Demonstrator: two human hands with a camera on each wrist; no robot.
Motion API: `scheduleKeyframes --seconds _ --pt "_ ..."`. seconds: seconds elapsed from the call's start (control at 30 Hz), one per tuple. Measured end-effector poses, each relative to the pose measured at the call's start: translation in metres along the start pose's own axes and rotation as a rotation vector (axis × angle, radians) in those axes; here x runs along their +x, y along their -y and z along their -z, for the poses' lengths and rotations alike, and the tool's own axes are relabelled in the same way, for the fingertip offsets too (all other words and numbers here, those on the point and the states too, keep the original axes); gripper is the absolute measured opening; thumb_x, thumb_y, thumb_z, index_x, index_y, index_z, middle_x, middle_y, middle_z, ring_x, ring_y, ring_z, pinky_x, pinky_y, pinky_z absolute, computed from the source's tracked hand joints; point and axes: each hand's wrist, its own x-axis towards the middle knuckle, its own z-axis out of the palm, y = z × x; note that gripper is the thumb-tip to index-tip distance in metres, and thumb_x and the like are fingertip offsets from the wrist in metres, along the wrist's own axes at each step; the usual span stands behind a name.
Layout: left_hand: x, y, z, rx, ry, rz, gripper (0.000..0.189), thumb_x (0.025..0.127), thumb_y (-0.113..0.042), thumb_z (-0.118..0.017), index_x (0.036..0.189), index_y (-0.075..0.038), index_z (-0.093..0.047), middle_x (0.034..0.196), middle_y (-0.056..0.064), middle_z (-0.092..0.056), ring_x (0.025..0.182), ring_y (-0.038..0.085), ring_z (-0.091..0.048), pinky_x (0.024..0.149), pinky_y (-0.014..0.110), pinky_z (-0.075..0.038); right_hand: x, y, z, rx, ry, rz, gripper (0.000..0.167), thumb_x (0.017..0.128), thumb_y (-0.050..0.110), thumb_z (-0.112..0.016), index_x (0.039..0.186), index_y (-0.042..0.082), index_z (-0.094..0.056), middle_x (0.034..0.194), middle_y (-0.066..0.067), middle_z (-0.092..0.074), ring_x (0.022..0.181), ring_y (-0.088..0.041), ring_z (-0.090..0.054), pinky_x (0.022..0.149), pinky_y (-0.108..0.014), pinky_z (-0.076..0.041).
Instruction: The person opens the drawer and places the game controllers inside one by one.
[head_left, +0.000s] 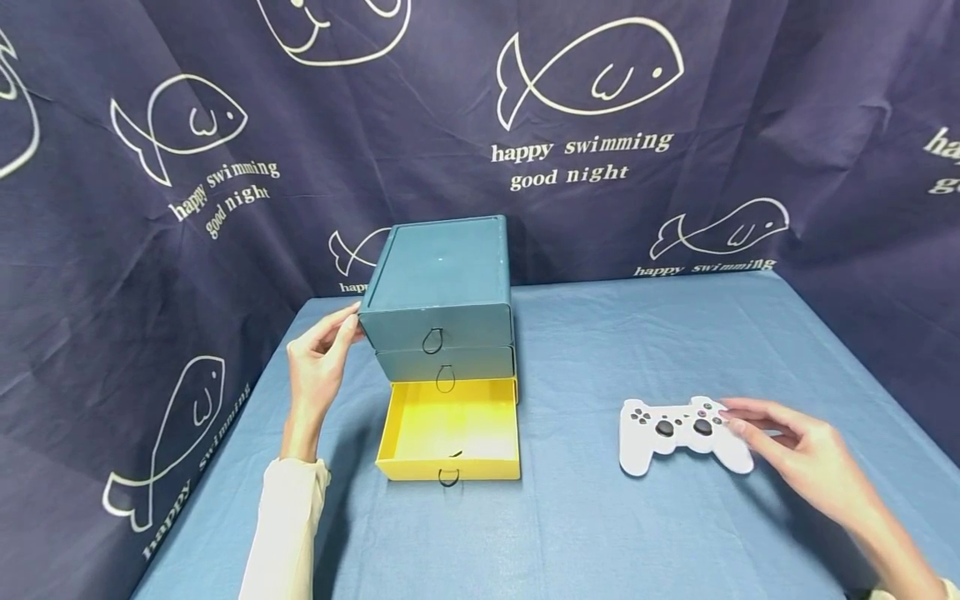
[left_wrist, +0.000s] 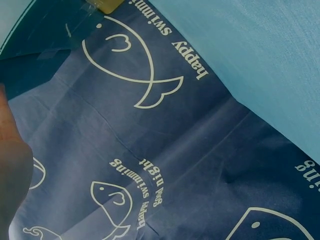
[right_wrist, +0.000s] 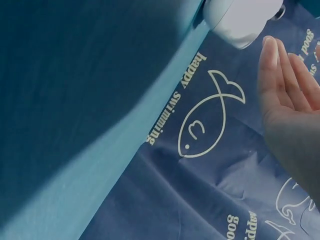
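Note:
A small blue-green drawer cabinet [head_left: 442, 267] stands on the blue cloth, its yellow bottom drawer [head_left: 450, 421] pulled out with no contents showing. At the cabinet's front left edge, my left hand [head_left: 318, 354] touches the side with its fingertips; in the left wrist view only part of that hand [left_wrist: 12, 165] shows at the left border. A white game controller [head_left: 686, 429] lies to the right, buttons up. My right hand [head_left: 802, 446] reaches over its right grip, fingers extended. The right wrist view shows those fingertips just beside the controller [right_wrist: 240, 22], not wrapped round it.
Two upper drawers of the cabinet are closed, each with a dark loop pull [head_left: 432, 341]. Dark blue curtains [head_left: 585, 225] printed with white fish and lettering hang behind and along both sides of the cloth-covered table [head_left: 570, 533].

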Motion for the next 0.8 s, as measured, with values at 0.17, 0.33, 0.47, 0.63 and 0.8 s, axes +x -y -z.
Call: scheduleKeyframes --seconds 0.17,0.33,0.47,0.63,0.8 --pt "0.0 0.001 0.0 0.003 -0.002 0.003 0.024 0.1 -0.002 -0.069 0.123 0.001 -0.075 0.099 0.01 -0.078 0.082 0.011 -0.076 0.083 0.025 -0.058 0.002 -0.011 0.005 -0.033 0.007 -0.003 0.031 0.096 0.006 -0.074 0.127 0.004 -0.071 0.106 0.012 -0.076 0.096 0.012 -0.063 0.075 -0.009 -0.048" --pt "0.0 0.001 0.0 0.002 -0.002 0.001 0.024 0.099 -0.002 -0.069 0.123 0.001 -0.075 0.099 0.01 -0.078 0.082 0.011 -0.076 0.082 0.024 -0.058 0.003 -0.023 0.01 -0.042 0.037 -0.005 0.037 0.092 0.002 -0.077 0.128 0.004 -0.068 0.105 0.016 -0.074 0.092 0.011 -0.064 0.073 -0.008 -0.048" --pt "-0.001 0.001 0.0 0.0 -0.004 0.002 0.024 0.099 -0.001 -0.069 0.122 0.001 -0.075 0.099 0.01 -0.078 0.082 0.011 -0.076 0.082 0.025 -0.058 0.004 -0.032 0.013 -0.066 0.073 0.0 0.041 0.089 0.001 -0.079 0.128 0.003 -0.067 0.105 0.019 -0.072 0.092 0.012 -0.063 0.071 -0.008 -0.046" --pt "0.0 0.001 0.001 0.008 -0.004 -0.003 0.024 0.1 -0.002 -0.069 0.122 0.001 -0.075 0.099 0.009 -0.078 0.082 0.011 -0.076 0.081 0.026 -0.059 0.006 -0.039 0.015 -0.079 0.136 -0.013 0.042 0.09 0.001 -0.078 0.129 -0.002 -0.064 0.105 0.018 -0.072 0.091 0.008 -0.065 0.073 -0.008 -0.045" --pt "0.0 0.001 0.0 0.003 -0.002 -0.005 0.023 0.1 -0.001 -0.068 0.122 0.002 -0.075 0.099 0.006 -0.078 0.081 0.011 -0.075 0.081 0.027 -0.059 0.008 -0.042 0.016 -0.048 0.22 -0.074 0.045 0.092 0.002 -0.076 0.133 -0.007 -0.06 0.101 0.01 -0.075 0.091 0.005 -0.067 0.073 -0.009 -0.048"
